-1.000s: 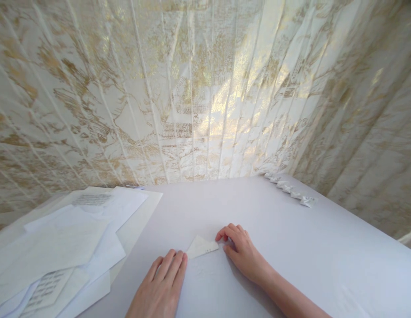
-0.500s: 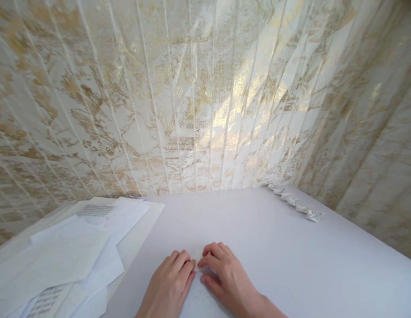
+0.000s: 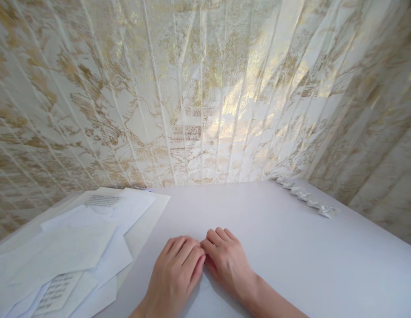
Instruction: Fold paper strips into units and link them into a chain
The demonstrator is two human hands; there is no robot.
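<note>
My left hand (image 3: 179, 269) and my right hand (image 3: 225, 260) meet low in the middle of the head view, just above the white tabletop (image 3: 275, 265). The fingers of both hands are bent and pressed together, with the fingertips touching or nearly so. They close on a small piece of thin white paper that showed between the fingertips a moment ago; the hands cover it now. How it is folded cannot be made out.
Loose white sheets (image 3: 66, 247), some bearing printed lines, overlap in a pile on the left. Several small folded white paper pieces (image 3: 325, 211) form a row along the table's right edge. A gold-patterned curtain (image 3: 199, 110) hangs behind the table.
My hands have drawn together and curled further, covering the white piece seen between them. The camera has shifted slightly, so the table's contents appear a little higher and farther right.
</note>
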